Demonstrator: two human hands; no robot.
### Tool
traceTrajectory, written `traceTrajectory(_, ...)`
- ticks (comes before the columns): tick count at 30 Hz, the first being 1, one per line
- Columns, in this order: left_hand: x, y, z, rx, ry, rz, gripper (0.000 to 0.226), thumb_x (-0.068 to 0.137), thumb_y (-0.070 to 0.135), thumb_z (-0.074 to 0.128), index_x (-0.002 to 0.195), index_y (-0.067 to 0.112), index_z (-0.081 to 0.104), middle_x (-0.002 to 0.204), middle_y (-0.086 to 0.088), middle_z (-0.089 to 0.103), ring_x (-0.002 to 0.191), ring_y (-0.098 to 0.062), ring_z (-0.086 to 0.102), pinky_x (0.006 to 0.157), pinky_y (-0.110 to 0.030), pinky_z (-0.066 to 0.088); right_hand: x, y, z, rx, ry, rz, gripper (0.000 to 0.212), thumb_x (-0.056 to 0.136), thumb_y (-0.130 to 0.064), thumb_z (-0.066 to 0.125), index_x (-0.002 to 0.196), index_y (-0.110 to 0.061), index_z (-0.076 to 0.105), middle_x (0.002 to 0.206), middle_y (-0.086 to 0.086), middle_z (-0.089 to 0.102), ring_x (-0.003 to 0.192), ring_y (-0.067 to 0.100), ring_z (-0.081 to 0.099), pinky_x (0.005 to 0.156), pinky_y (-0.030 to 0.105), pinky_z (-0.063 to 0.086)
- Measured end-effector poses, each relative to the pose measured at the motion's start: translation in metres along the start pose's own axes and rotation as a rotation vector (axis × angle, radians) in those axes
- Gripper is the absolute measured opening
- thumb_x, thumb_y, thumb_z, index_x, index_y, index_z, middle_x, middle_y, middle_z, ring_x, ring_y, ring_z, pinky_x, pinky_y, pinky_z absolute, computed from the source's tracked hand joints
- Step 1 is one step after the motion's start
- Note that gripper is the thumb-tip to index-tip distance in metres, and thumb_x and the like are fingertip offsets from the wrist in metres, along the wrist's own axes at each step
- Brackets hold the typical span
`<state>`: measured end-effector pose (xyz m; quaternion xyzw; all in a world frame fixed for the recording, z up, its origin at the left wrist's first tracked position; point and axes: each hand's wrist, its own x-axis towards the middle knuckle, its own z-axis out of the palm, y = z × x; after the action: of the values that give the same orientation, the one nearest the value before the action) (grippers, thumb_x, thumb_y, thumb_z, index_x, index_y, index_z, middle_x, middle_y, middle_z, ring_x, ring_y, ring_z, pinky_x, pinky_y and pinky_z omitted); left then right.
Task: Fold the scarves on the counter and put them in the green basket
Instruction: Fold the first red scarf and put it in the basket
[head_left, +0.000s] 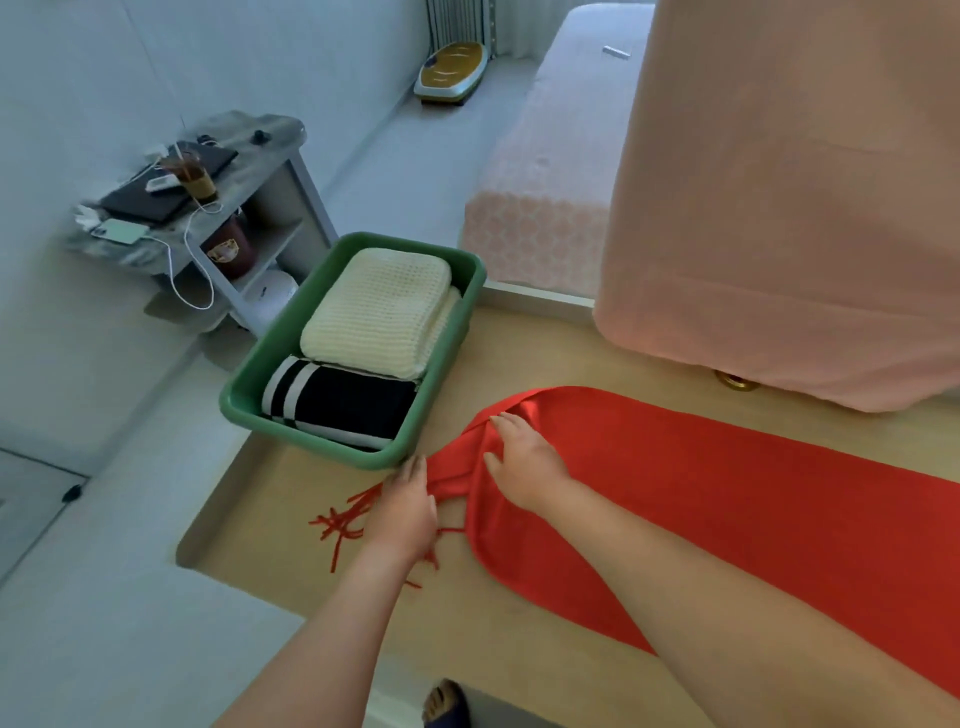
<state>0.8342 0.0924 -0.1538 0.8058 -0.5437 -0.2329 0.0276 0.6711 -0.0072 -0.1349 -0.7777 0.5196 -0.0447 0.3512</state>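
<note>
The red scarf (675, 499) is laid out flat on the counter (467, 618). It runs off to the right from the green basket (244, 384), and its bunched-up end sits right by the basket's near corner. The fringe (343, 519) spills onto the counter just in front of that corner.

The left hand (405, 506) lies on the narrow gathered end next to the fringe, with its fingers pretty much straight and pointing at the basket, so it's pressing rather than grabbing. The right hand (524, 462) sits on the scarf just right of the basket's corner with its fingers spread. The cloth is wrinkled up between thumb and fingertips, and honestly I can't tell if it's pinching or just resting there.

Inside the basket, a folded cream knit scarf (379, 306) fills the far half and a folded black-and-white striped scarf (343, 405) the near half, touching each other.

To the right of the basket a big pink cloth (779, 208) hangs over something on the counter. Beyond the basket there's a bed (545, 156), and to its left a small grey side table (270, 130) with a dark laptop (171, 182) on top.
</note>
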Motion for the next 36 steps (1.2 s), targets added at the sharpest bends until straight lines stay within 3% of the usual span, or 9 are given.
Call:
traceTrajectory(6, 0.008, -0.034, 0.000, 0.010, 0.048, 0.138, 0.037, 0.094, 0.016, 0.046, 0.130, 0.021, 0.051, 0.128, -0.003, 0.058, 0.111, -0.026, 0.059, 0.086, -0.036, 0.050, 0.013, -0.023, 0.021, -0.206, -0.030, 0.184, 0.061, 0.094, -0.031, 0.057, 0.150, -0.023, 0.035, 0.141, 0.004, 0.051, 0.128, 0.028, 0.052, 0.099, 0.036, 0.045)
traceTrajectory(10, 0.006, -0.032, -0.007, 0.032, 0.124, 0.237, 0.028, 0.092, 0.012, 0.046, 0.114, 0.024, 0.060, 0.107, 0.000, 0.061, 0.092, -0.028, 0.064, 0.072, -0.035, 0.048, -0.002, -0.029, 0.022, -0.177, 0.034, 0.232, 0.028, 0.089, -0.023, 0.052, 0.109, -0.030, 0.070, 0.118, -0.002, 0.065, 0.112, 0.024, 0.062, 0.087, 0.030, 0.048)
traceTrajectory(14, 0.003, -0.009, -0.021, -0.008, 0.187, 0.364, 0.013, 0.089, 0.012, 0.055, 0.097, 0.020, 0.060, 0.093, -0.001, 0.058, 0.073, -0.031, 0.065, 0.053, -0.036, 0.044, -0.024, -0.030, 0.008, -0.002, 0.010, 0.188, 0.038, 0.080, -0.014, 0.055, 0.110, -0.037, 0.063, 0.113, -0.007, 0.053, 0.106, 0.019, 0.058, 0.088, 0.032, 0.049)
traceTrajectory(17, 0.006, 0.018, -0.032, -0.016, 0.226, 0.446, 0.010, 0.095, 0.019, 0.051, 0.102, 0.019, 0.059, 0.095, -0.001, 0.056, 0.081, -0.029, 0.064, 0.058, -0.039, 0.044, -0.035, -0.030, -0.006, 0.074, -0.057, 0.125, 0.050, 0.073, -0.018, 0.071, 0.118, -0.036, 0.061, 0.116, -0.008, 0.052, 0.102, 0.013, 0.057, 0.089, 0.031, 0.050)
traceTrajectory(22, 0.007, 0.073, -0.045, -0.057, 0.239, 0.609, 0.011, 0.097, 0.027, 0.046, 0.101, 0.024, 0.056, 0.096, 0.005, 0.063, 0.085, -0.021, 0.064, 0.062, -0.039, 0.048, -0.053, -0.009, -0.037, 0.240, 0.186, 0.154, 0.016, 0.082, -0.021, 0.074, 0.098, -0.021, 0.074, 0.091, -0.009, 0.067, 0.083, 0.006, 0.056, 0.077, 0.023, 0.042)
traceTrajectory(26, 0.011, 0.120, -0.051, -0.017, 0.249, 0.841, 0.017, 0.094, 0.031, 0.045, 0.103, 0.030, 0.060, 0.088, 0.004, 0.066, 0.070, -0.021, 0.066, 0.052, -0.035, 0.049, -0.078, 0.016, -0.065, 0.385, 0.198, 0.084, 0.040, 0.069, -0.019, 0.083, 0.104, -0.024, 0.063, 0.098, -0.010, 0.068, 0.080, 0.003, 0.059, 0.074, 0.024, 0.048)
traceTrajectory(29, 0.011, 0.165, -0.055, 0.044, 0.115, 0.917, 0.026, 0.098, 0.037, 0.045, 0.112, 0.026, 0.064, 0.106, 0.005, 0.066, 0.095, -0.018, 0.065, 0.070, -0.033, 0.046, -0.090, 0.041, -0.085, 0.332, 0.277, 0.107, 0.005, 0.082, -0.014, 0.070, 0.080, -0.013, 0.065, 0.077, 0.000, 0.069, 0.071, 0.014, 0.062, 0.066, 0.036, 0.046)
traceTrajectory(32, 0.008, 0.198, -0.049, -0.080, 0.110, 0.890, 0.028, 0.096, 0.040, 0.052, 0.120, 0.026, 0.057, 0.115, 0.005, 0.062, 0.102, -0.019, 0.062, 0.079, -0.037, 0.050, -0.102, 0.082, -0.102, 0.443, 0.379, 0.244, 0.031, 0.090, -0.020, 0.067, 0.061, -0.017, 0.055, 0.056, -0.006, 0.060, 0.057, 0.017, 0.061, 0.062, 0.042, 0.049)
traceTrajectory(36, -0.005, 0.215, -0.023, -0.150, 0.195, 0.799, 0.032, 0.095, 0.022, 0.053, 0.127, 0.018, 0.055, 0.120, -0.001, 0.056, 0.110, -0.024, 0.052, 0.095, -0.040, 0.045, -0.129, 0.148, -0.116, 0.432, 0.503, 0.450, 0.029, 0.093, -0.029, 0.061, 0.068, -0.016, 0.062, 0.067, 0.001, 0.067, 0.065, 0.027, 0.067, 0.067, 0.049, 0.056)
